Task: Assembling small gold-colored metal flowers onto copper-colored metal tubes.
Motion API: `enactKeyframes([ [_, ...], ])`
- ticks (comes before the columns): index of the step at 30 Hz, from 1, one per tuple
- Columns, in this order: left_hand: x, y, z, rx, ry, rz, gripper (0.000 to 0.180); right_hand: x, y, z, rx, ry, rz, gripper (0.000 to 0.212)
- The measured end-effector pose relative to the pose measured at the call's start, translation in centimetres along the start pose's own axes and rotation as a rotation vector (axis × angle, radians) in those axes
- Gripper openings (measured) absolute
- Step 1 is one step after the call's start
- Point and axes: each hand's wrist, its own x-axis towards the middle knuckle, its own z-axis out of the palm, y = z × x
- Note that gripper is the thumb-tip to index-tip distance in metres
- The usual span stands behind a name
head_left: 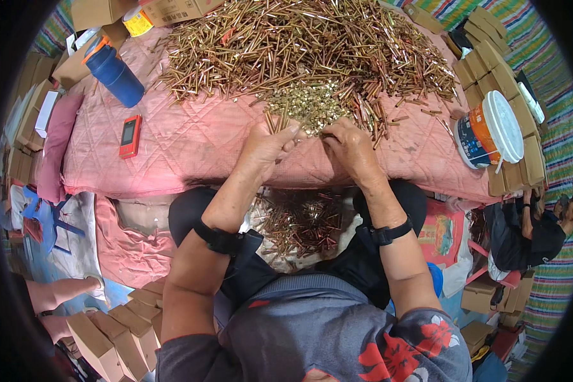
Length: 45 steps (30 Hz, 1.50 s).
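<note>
My left hand is closed around several thin brass-coloured metal tubes, whose ends stick up past the thumb and fingers. To its right, my right hand has its fingers pinched together at the near edge of a pile of small shiny gold-coloured pieces. Whatever lies between those fingertips is too small or hidden to make out. The two hands are close together but apart. Behind the small pieces spreads a large heap of loose brass- and copper-coloured tubes.
A pink quilted cloth covers the table. On it are a red handheld device, a blue bottle and a white-lidded bucket. Cardboard boxes line the sides. More tubes lie between my knees. Another person sits at right.
</note>
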Motion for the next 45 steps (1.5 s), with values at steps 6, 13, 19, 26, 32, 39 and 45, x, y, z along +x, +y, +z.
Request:
enactKeyframes([
  [6,0.0,-0.1,-0.2,0.023,-0.031,-0.036,0.012,0.2,0.4,1.3,-0.119,0.045,-0.009,0.011],
  [13,-0.5,0.5,0.6,0.100,-0.091,-0.096,0.013,-0.1,2.2,-0.8,1.067,0.018,0.484,0.008],
  [19,-0.3,-0.2,0.5,0.078,-0.145,-0.096,0.013,0.0,1.4,-1.1,1.370,-0.030,0.498,0.010],
  [26,-0.5,-0.1,0.3,0.060,-0.180,-0.068,0.017,-0.1,1.3,-0.8,1.365,-0.031,0.516,0.015],
  [32,-0.7,0.1,0.6,0.075,-0.185,-0.073,0.018,-0.3,1.3,-0.7,1.300,-0.047,0.467,0.017],
  [39,-0.7,-0.1,0.4,0.113,-0.180,-0.110,0.012,-0.4,1.2,-1.1,1.162,-0.057,0.456,0.017],
  [45,-0.8,-0.2,0.2,0.083,-0.227,-0.134,0.013,-0.2,0.5,-1.6,1.104,-0.055,0.415,0.014],
])
